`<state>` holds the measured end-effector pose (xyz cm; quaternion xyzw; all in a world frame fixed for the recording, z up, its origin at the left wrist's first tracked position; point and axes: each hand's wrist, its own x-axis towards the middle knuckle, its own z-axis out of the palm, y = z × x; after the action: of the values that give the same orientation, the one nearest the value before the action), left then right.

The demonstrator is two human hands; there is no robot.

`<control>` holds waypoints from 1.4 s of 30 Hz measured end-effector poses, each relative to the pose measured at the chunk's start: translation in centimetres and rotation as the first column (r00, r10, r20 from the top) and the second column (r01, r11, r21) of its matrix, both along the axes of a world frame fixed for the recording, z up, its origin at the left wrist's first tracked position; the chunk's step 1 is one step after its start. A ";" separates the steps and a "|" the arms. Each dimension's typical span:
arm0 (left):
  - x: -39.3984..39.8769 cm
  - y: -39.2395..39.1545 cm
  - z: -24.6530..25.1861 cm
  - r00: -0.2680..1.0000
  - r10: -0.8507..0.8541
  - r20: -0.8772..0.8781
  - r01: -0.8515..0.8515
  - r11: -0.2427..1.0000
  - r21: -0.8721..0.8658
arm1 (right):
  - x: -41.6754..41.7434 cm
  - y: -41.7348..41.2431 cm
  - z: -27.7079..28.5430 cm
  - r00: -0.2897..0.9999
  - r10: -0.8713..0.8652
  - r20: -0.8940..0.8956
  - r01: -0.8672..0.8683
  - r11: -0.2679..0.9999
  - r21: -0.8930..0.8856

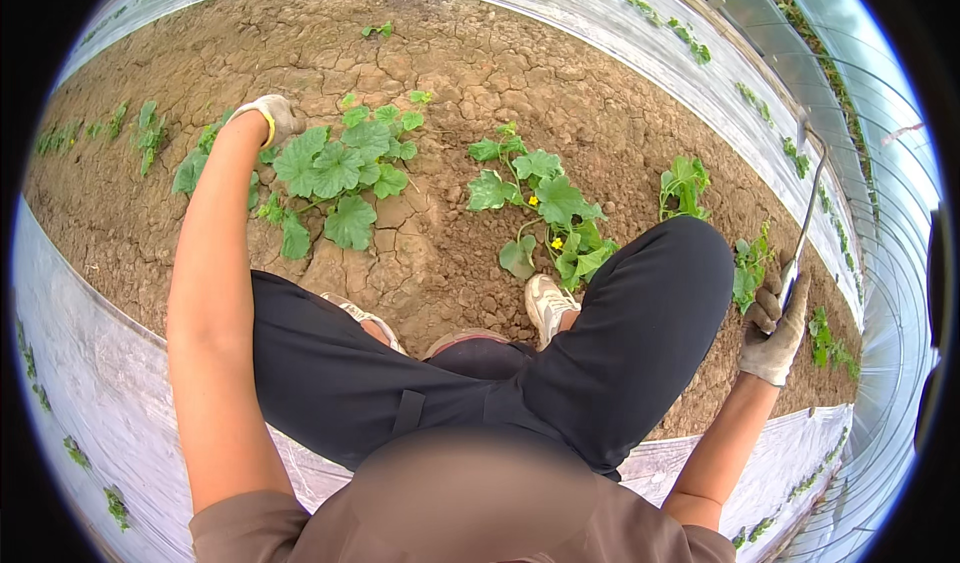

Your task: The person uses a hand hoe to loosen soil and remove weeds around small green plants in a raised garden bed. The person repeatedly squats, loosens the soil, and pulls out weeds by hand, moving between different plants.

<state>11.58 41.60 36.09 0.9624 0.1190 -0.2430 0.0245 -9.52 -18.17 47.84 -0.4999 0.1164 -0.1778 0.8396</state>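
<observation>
My left hand (279, 117), in a pale work glove with a yellow cuff, reaches to the back left edge of a broad-leaved vine plant (337, 169). Its fingers point down and are mostly hidden, so whether they hold anything does not show. Out to the right, my right hand (776, 330), in a soiled glove, grips a hand hoe (814, 195) by its handle. The hoe's bent metal neck rises away from me, with its blade at the far end. Between my hands grows a second vine (559, 199) with small yellow flowers.
Cracked dry soil (450, 60) forms the bed, looser between the two vines. More plants (682, 188) stand along the row, near my right knee. Plastic mulch film (97, 353) borders both sides. Greenhouse hoops (892, 263) curve at the right. My shoes (551, 308) rest on the soil.
</observation>
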 end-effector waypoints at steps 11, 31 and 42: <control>-1.6 4.5 -2.5 0.999 -0.047 0.026 0.046 0.999 0.023 | -0.4 11.2 -1.9 0.929 0.340 -0.144 -0.324 0.937 0.128; -19.6 5.9 6.5 0.982 0.179 -0.068 -0.177 0.984 0.035 | 4.8 25.9 -28.3 -0.024 0.698 -0.715 -0.857 0.354 0.374; -27.3 13.2 -8.5 0.917 0.282 -0.280 -0.345 0.916 -0.207 | 7.7 25.2 -37.5 -0.324 0.183 -0.928 -0.946 -0.076 0.315</control>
<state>-15.73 54.81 27.61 0.8821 0.2432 -0.3656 0.1707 -1.77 7.02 10.36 -0.7005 0.0999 0.6640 0.2417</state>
